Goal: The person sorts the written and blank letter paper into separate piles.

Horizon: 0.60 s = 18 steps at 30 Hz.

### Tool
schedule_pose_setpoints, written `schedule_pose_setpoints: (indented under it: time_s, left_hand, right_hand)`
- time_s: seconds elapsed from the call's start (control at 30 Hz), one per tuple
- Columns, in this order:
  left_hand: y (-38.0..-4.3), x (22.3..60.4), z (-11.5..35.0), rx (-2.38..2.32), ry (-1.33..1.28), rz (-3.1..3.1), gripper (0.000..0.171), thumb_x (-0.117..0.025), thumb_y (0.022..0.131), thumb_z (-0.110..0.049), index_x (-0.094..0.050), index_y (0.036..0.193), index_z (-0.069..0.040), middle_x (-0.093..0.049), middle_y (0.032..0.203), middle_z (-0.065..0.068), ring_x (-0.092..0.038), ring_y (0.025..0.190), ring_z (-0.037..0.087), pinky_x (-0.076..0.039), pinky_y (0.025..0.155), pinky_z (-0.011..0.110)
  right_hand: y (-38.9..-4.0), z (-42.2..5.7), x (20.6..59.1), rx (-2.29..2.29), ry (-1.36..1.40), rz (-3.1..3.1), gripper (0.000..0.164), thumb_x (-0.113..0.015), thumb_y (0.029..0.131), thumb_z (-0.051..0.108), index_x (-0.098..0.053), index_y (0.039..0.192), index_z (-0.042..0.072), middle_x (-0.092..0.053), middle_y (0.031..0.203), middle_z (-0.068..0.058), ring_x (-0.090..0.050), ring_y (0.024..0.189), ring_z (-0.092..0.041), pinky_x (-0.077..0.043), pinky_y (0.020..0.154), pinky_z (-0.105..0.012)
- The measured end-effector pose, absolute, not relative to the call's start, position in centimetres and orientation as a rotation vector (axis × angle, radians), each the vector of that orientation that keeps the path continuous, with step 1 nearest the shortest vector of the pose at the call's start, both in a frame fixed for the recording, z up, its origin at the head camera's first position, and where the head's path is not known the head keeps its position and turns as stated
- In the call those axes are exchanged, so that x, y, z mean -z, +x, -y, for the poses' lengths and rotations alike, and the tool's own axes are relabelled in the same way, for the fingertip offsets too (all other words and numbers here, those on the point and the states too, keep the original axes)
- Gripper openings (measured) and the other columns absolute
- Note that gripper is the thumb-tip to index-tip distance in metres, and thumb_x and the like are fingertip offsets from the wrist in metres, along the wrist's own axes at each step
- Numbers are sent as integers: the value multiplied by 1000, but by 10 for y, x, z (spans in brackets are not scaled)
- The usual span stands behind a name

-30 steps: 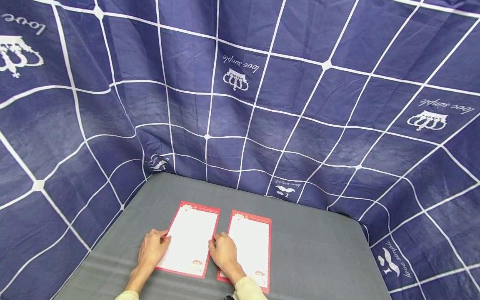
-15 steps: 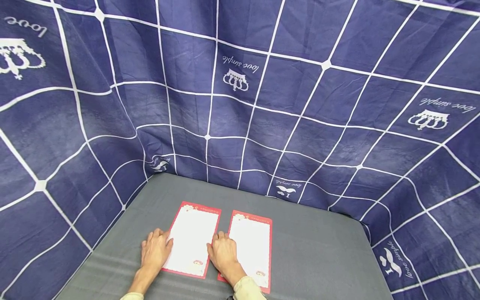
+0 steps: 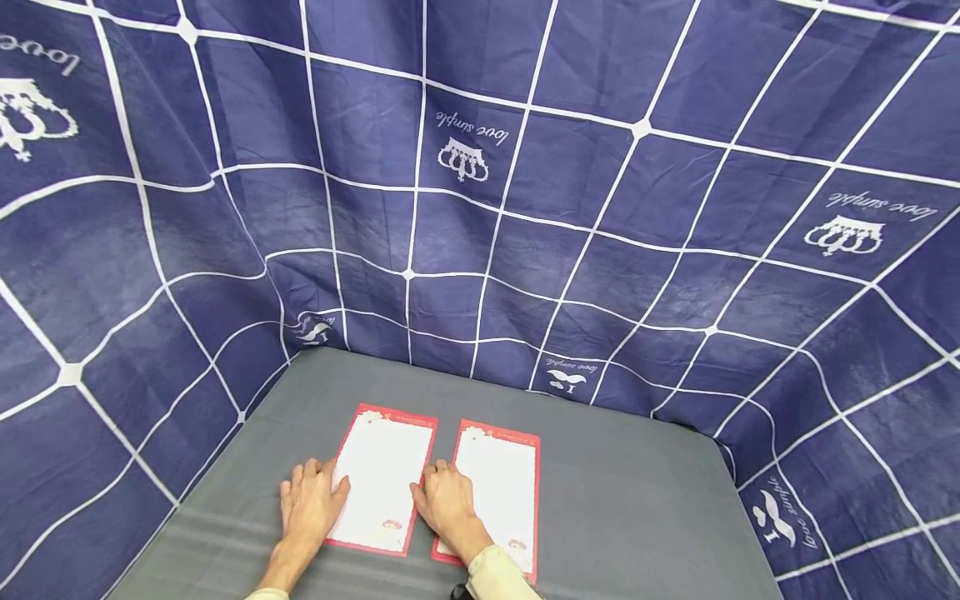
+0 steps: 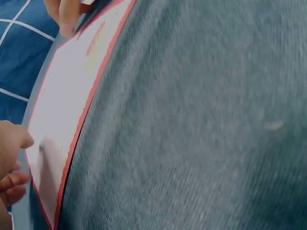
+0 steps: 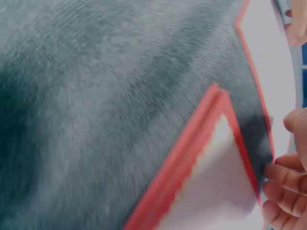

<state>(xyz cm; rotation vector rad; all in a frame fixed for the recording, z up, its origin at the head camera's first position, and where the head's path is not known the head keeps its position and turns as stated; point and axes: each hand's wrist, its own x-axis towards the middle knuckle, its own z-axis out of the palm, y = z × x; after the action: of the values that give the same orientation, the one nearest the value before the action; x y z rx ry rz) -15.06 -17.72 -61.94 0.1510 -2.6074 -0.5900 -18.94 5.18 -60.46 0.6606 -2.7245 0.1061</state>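
Note:
Two white sheets with red borders lie side by side. In the head view, my left hand (image 3: 309, 502) rests at the left edge of the left sheet (image 3: 382, 483), fingers extended, thumb over its white area. My right hand (image 3: 446, 504) is in the gap between the sheets, its thumb and fingertips by the left sheet's right edge. Its back and wrist cover part of the right sheet (image 3: 501, 483). In the right wrist view, the fingers (image 5: 283, 179) are loosely bent and the thumb stands apart. The near red border (image 5: 182, 153) looks layered, like stacked paper.
Grey cloth (image 3: 622, 500) covers the table under both sheets. Blue fabric with white grid lines (image 3: 570, 233) hangs around the back and sides, meeting the table's far edge.
My left hand's fingers have straightened from a bent hold at the left sheet's edge to lie flatter. My right thumb has moved slightly away from that sheet. Both sheets stay nearly still.

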Motion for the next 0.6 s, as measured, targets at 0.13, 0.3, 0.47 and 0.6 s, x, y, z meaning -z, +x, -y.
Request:
schedule_pose_setpoints:
  time_s: [0.13,0.3,0.47,0.6]
  left_hand:
    - [-154,615,164,692,56,2572,42,-75,82,-18,-67,116,4,-62,100,19,-55,96,40,-38,72,49]
    - [-161,608,136,832,-138,2468,36,-79,81,-11,-70,114,2,-68,104,15,-62,99,36,-48,80,49]
    - [-164,609,101,930,-283,2434,33,-80,81,-11,-71,111,2,-68,111,15,-61,109,36,-48,92,53]
    - [-160,614,77,951,-386,2469,39,-79,84,-16,-68,115,5,-64,122,21,-50,126,42,-34,105,60]
  right_hand:
    - [-191,-77,600,-235,585,2737,32,-68,90,41,-73,91,10,-64,80,-3,-64,74,-21,-53,54,-34]
    - [-196,-127,592,-345,434,2705,34,-71,89,37,-73,100,5,-70,91,-9,-66,83,-26,-56,63,-40]
    - [-191,-180,585,-412,255,2693,35,-73,87,33,-73,104,2,-70,97,-13,-66,90,-31,-56,72,-48]
    - [-183,-207,585,-406,176,2724,37,-73,86,32,-73,105,-1,-69,100,-16,-63,93,-34,-53,76,-51]
